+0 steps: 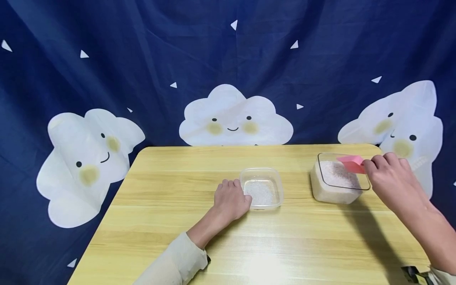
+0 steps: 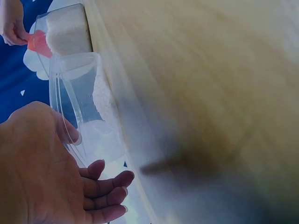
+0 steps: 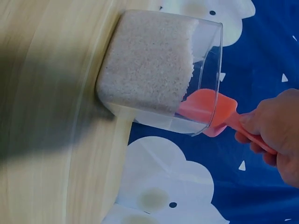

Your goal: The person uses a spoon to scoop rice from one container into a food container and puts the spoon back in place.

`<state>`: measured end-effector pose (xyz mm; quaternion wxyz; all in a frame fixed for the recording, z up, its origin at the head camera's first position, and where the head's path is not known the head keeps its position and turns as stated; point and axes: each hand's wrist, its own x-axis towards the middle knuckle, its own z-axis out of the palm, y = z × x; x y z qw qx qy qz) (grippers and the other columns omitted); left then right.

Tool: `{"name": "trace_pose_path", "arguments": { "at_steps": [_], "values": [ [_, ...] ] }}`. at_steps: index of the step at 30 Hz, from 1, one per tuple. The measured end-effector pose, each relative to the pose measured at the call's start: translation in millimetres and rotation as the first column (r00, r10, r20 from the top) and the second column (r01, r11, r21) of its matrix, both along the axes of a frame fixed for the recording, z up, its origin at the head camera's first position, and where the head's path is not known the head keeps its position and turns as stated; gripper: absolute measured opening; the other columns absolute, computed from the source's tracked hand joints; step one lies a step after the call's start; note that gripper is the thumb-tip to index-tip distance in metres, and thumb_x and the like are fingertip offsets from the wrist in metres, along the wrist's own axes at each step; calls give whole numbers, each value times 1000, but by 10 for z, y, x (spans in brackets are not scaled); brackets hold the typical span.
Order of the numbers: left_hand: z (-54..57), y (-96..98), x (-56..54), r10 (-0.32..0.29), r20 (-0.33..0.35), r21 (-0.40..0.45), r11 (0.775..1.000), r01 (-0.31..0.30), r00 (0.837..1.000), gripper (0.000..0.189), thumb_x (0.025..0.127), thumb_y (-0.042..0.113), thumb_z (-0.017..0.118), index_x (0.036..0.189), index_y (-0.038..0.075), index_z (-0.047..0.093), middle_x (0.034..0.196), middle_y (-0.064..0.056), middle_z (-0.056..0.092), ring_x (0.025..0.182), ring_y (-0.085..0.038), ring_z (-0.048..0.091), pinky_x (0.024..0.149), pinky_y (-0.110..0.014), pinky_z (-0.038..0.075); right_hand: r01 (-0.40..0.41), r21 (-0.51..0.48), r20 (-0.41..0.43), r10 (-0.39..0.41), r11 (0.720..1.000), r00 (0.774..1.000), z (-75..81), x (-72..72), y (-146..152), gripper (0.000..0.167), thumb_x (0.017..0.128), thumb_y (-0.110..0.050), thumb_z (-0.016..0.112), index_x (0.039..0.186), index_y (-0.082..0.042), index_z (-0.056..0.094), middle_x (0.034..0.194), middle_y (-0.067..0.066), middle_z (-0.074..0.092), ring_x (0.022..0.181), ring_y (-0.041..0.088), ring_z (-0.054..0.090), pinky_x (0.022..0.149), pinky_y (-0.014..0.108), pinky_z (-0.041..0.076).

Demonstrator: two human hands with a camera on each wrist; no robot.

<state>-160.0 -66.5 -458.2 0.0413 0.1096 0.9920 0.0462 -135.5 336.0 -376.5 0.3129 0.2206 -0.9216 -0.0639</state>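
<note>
A small clear plastic container with a shallow layer of white grains stands mid-table. My left hand holds its left side: in the left wrist view the thumb shows through the clear wall at the rim, the other fingers loosely bent outside. On the right, a larger clear box is filled most of the way with rice-like grains. My right hand grips the handle of a pink scoop above this box. The scoop's blade reaches past the rim, its tip at the surface of the grains.
Both containers stand on a light wood table. Behind its far edge hangs a dark blue curtain with white clouds and small triangles. The larger box is close to the table's back right corner.
</note>
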Motion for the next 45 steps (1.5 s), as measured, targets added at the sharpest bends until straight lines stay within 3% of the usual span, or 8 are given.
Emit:
{"name": "trace_pose_path", "arguments": {
  "at_steps": [9,17,26,31,38,45],
  "values": [
    [6,12,1,0,5,5,1000,0,1000,42,94,38,43,109,1,56,96,-11,61,89,-26,48,85,-37,43,-21,-10,21,22,1000,1000,-78,-24,-22,13,80,17,52,78,6,57,69,19,51,67,40,43,52,43,26],
    [14,18,12,-3,2,15,1000,3,1000,44,94,38,44,111,0,56,97,-12,61,89,-27,49,85,-37,44,-28,-32,23,29,999,999,-136,-65,-59,13,81,14,51,75,5,58,67,20,52,64,41,44,50,46,29],
    [5,23,14,-1,-8,10,1000,1,1000,42,94,38,44,109,0,56,95,-11,61,88,-26,48,84,-37,43,10,-142,123,8,990,992,-180,-109,15,14,69,14,64,81,6,66,73,24,63,65,39,47,55,48,32],
    [-8,18,21,-3,-7,6,1000,3,1000,43,94,39,44,109,0,56,96,-11,62,88,-27,48,84,-37,43,-30,-167,92,46,985,995,-184,-112,27,13,69,12,71,81,8,67,71,23,64,64,37,48,57,49,34],
    [-21,6,5,0,-2,-6,1000,0,1000,43,95,39,44,110,0,55,96,-11,60,89,-26,48,84,-37,43,-27,-204,98,48,979,994,-192,-124,30,13,73,6,77,82,8,68,72,23,65,63,38,50,55,50,34],
    [-27,-5,-14,0,3,-8,1000,0,1000,44,95,39,43,111,0,55,98,-11,61,90,-26,48,85,-37,43,18,-215,159,16,976,987,-176,-134,24,8,76,3,77,81,4,71,73,22,68,62,38,52,53,50,36]
  ]
}}
